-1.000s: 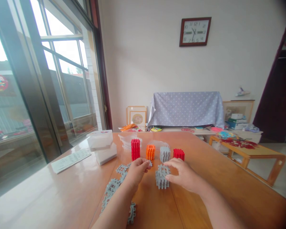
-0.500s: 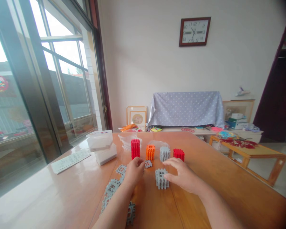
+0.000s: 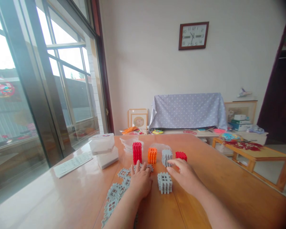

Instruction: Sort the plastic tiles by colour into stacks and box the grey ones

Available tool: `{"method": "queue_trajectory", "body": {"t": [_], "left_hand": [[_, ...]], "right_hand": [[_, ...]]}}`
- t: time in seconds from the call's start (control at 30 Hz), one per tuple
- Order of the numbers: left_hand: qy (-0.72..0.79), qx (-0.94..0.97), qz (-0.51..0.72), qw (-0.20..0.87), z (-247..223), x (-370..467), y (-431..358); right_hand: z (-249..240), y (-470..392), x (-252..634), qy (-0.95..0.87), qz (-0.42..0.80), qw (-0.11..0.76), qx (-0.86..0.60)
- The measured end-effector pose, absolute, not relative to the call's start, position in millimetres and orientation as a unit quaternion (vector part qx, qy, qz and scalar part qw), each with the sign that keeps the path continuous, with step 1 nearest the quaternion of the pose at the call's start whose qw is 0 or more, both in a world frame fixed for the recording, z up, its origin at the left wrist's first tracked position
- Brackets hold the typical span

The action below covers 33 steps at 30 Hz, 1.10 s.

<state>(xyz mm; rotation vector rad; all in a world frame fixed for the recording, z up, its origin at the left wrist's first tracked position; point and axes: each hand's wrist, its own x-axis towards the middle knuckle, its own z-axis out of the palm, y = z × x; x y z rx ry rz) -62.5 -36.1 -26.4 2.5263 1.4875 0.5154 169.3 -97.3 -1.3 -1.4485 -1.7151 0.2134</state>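
Observation:
My left hand (image 3: 141, 179) lies with fingers spread over loose grey window-shaped pieces, just in front of the tall red stack (image 3: 137, 152). Some pieces (image 3: 114, 191) spread to its left, partly under my forearm. My right hand (image 3: 183, 175) hovers with thumb and fingers apart, holding nothing, above and right of the near grey stack (image 3: 165, 183). Its fingertips come close to the far grey stack (image 3: 166, 157). An orange stack (image 3: 152, 156) stands between the tall red and far grey ones. A short red stack (image 3: 181, 156) is behind my right hand.
On the wooden table (image 3: 81, 197), white boxes (image 3: 106, 156) and a paper sheet (image 3: 72, 164) lie at the left. Clear plastic containers (image 3: 128, 140) stand behind the stacks. A low wooden table (image 3: 274, 152) is at the right.
My left hand has opened from a pinch and spread its fingers over the grey pieces. My right hand has moved off the near grey stack. The view has shifted slightly.

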Motion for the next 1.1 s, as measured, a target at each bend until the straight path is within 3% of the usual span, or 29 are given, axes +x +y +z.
{"method": "queue_trajectory", "body": {"t": [0.33, 0.47, 0.53, 0.63, 0.77, 0.9, 1.1], "left_hand": [[0.49, 0.846, 0.204, 0.054, -22.3, -61.9, -35.0], [0.511, 0.812, 0.275, 0.068, -14.1, -61.4, -32.2], [0.517, 0.772, 0.342, 0.14, -7.7, -61.0, -31.6], [0.471, 0.679, 0.448, 0.34, 1.3, -60.5, -34.2], [0.363, 0.561, 0.483, 0.565, 10.1, -60.5, -43.1], [0.315, 0.515, 0.463, 0.649, 16.2, -59.2, -53.4], [0.289, 0.518, 0.427, 0.682, 19.0, -52.0, -64.2]], "right_hand": [[-4.4, -95.8, 172.2, -0.664, 0.067, 0.454, -0.59], [-3.1, -96.5, 172.6, -0.655, 0.057, 0.473, -0.586], [-1.2, -97.2, 171.9, -0.65, 0.056, 0.481, -0.586], [2.5, -100.9, 167.1, -0.65, 0.051, 0.489, -0.579], [7.9, -110.4, 154.0, -0.669, 0.032, 0.494, -0.554], [12.3, -119.7, 140.8, -0.7, 0.015, 0.48, -0.529], [16.1, -125.4, 129.6, -0.738, -0.007, 0.451, -0.502]]}}
